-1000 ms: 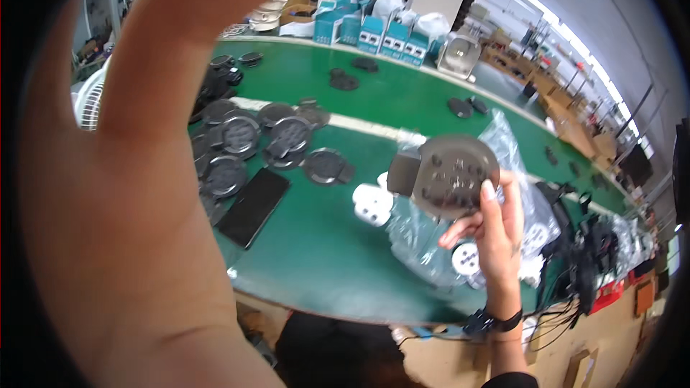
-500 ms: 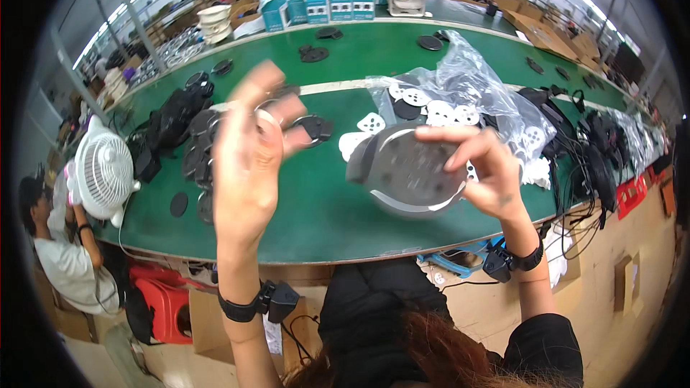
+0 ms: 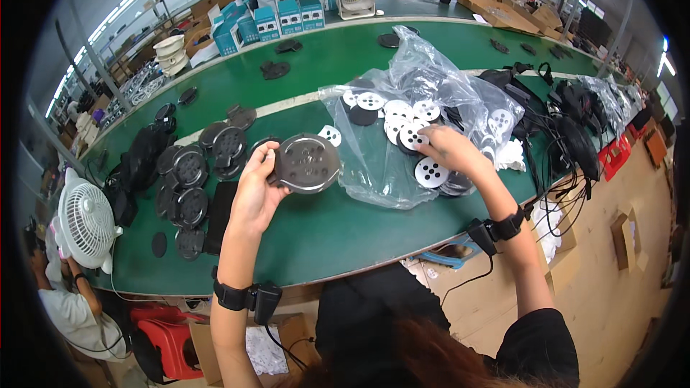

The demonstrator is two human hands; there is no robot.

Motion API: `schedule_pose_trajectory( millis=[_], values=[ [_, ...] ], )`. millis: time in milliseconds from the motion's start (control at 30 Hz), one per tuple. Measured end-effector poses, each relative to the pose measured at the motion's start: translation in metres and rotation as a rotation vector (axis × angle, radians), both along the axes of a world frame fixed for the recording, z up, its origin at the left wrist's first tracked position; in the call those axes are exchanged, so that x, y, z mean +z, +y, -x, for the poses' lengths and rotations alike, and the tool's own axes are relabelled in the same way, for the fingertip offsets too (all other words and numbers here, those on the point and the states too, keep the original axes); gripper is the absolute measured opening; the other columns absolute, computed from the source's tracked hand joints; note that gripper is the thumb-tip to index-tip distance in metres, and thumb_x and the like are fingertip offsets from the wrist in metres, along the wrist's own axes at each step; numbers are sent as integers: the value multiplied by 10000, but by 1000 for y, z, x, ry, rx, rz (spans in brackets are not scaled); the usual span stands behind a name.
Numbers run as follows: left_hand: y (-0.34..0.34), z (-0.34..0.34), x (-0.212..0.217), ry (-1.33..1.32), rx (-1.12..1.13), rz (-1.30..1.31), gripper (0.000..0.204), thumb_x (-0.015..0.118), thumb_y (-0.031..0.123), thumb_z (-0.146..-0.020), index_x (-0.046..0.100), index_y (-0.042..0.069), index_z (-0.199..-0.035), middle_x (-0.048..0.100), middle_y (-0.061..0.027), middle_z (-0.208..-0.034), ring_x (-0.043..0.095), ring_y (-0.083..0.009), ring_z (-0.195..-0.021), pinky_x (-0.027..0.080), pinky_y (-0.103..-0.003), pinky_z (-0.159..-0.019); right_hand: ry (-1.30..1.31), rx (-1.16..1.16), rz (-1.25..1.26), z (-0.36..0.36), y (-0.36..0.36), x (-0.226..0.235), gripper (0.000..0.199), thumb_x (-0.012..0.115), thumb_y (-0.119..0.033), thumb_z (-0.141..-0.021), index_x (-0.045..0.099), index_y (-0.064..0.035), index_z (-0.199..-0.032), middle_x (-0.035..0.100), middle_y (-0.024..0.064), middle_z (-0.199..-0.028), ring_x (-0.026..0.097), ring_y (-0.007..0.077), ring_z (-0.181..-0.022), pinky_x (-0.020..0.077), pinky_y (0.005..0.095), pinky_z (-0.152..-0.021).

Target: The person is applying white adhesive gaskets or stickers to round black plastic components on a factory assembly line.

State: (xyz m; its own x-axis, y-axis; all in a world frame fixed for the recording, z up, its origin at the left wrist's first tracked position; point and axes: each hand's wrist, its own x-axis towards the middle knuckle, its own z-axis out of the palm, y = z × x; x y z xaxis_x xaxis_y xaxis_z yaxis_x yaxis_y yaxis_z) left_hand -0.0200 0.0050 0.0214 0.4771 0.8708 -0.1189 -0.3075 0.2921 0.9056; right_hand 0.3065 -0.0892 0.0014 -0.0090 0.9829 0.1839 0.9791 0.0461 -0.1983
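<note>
My left hand (image 3: 255,190) is closed on the edge of a dark round plastic base (image 3: 309,164), held above the table with its pattern of small holes facing up. To the right, my right hand (image 3: 454,151) reaches over a clear plastic bag (image 3: 384,179). Its fingers are closed on the edge of a white round pad with dark holes (image 3: 412,136). Several similar white pads (image 3: 370,101) lie in and beside the bag, some with dark undersides. Left of my left hand, several dark round bases (image 3: 190,167) sit heaped together.
A white fan (image 3: 88,217) stands at the table's left edge, near a person (image 3: 79,316). Black cables and bundled parts (image 3: 575,129) cover the right end. Teal boxes (image 3: 290,16) line the back of the green table (image 3: 345,233). A red stool (image 3: 162,338) is below left.
The dark round base has passed from my right hand to my left. My right hand has moved to the white pads. The whole view has also shifted.
</note>
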Motion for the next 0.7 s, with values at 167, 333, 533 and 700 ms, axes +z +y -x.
schedule_pose_trajectory(
  millis=[167, 333, 533, 700],
  values=[
    [15, -20, 0, -114, -62, -3, 132, 376, 195, -935, 481, 158, -1008, 526, 3, -921, 524, -107, -808, 430, -264, -607, -250, -120, 9, 2, 28, -19, 572, 669, -375, -755, 535, 31, -1133, 561, 211, -1029, 541, 357, -957, 439, 403, -791],
    [19, -23, -10, -115, -94, 13, 127, 406, 201, -906, 475, 159, -1004, 531, 13, -879, 534, -75, -716, 394, -226, -493, 147, -36, 72, -7, 34, -9, 472, 711, -372, -710, 626, -21, -1014, 566, 234, -965, 561, 374, -922, 448, 398, -805],
    [13, -19, -22, -65, -94, -33, 174, 447, 201, -900, 481, 144, -1061, 557, 19, -882, 525, -46, -633, 348, -198, -433, 41, -80, 88, 1, 39, -10, 743, 777, -252, -638, 427, -28, -1253, 560, 205, -984, 567, 361, -933, 467, 394, -796],
    [8, -16, -27, -52, -136, -13, 173, 465, 197, -900, 497, 142, -1061, 571, -7, -968, 560, -65, -818, 463, -219, -565, -76, -87, -37, 17, 34, 3, 546, 729, -231, -668, 509, -42, -1130, 565, 212, -966, 579, 373, -886, 459, 424, -774]
  ],
)
